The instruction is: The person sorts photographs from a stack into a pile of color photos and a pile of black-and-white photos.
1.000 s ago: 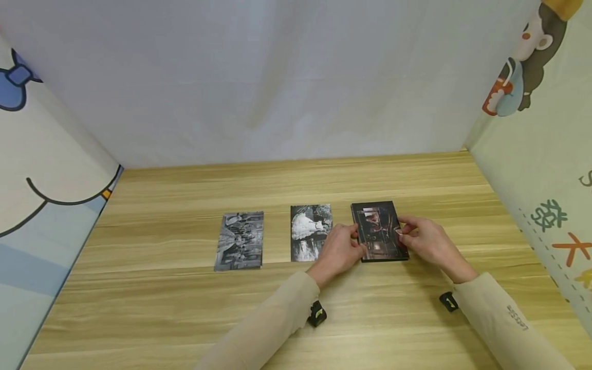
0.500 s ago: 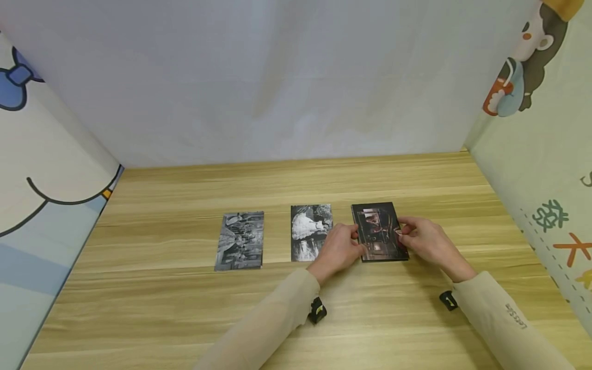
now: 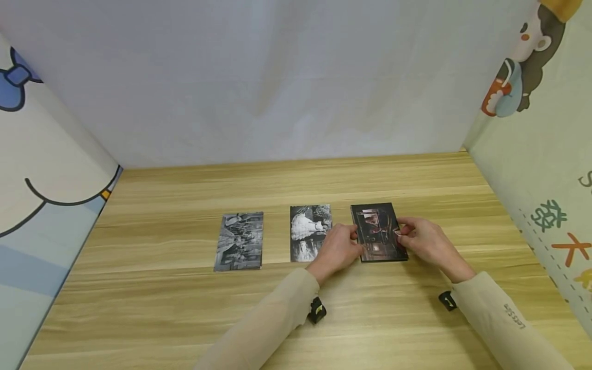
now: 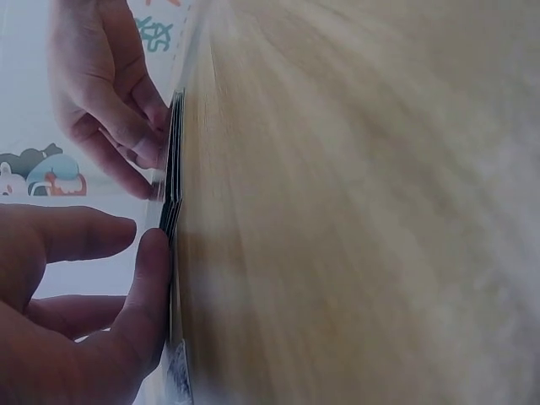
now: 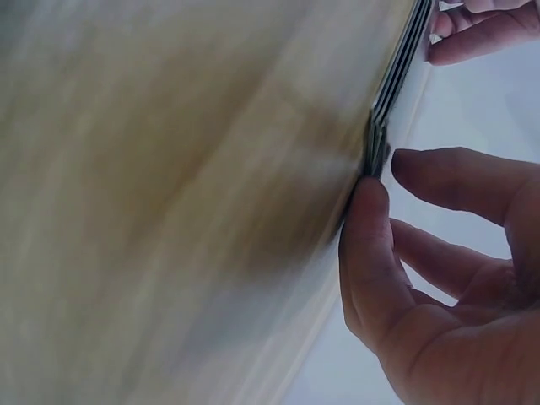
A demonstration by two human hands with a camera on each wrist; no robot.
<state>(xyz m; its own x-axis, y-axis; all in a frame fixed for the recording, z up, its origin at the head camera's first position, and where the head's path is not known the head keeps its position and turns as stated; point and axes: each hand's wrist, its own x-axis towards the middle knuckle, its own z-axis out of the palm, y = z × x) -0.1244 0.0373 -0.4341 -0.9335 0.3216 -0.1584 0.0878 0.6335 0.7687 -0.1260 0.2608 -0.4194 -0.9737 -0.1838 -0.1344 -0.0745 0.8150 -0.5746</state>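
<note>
A thin stack of dark photo cards [image 3: 379,231] lies on the wooden table [image 3: 296,308], right of centre. My left hand [image 3: 355,237] pinches its left edge and my right hand [image 3: 400,232] pinches its right edge. In the left wrist view the stack [image 4: 173,169] shows edge-on, with my left thumb [image 4: 156,253] pressed against its side and the right hand's fingers [image 4: 126,126] beyond. The right wrist view shows the stack's edge [image 5: 396,76] with my right thumb [image 5: 367,211] against it and a finger just above. The stack rests flat on the table.
Two black-and-white photos lie face up to the left of the stack, one in the middle [image 3: 309,228] and one further left [image 3: 239,240]. White cloth closes the back. Cartoon-printed panels stand at the left [image 3: 41,195] and right [image 3: 546,180] table edges.
</note>
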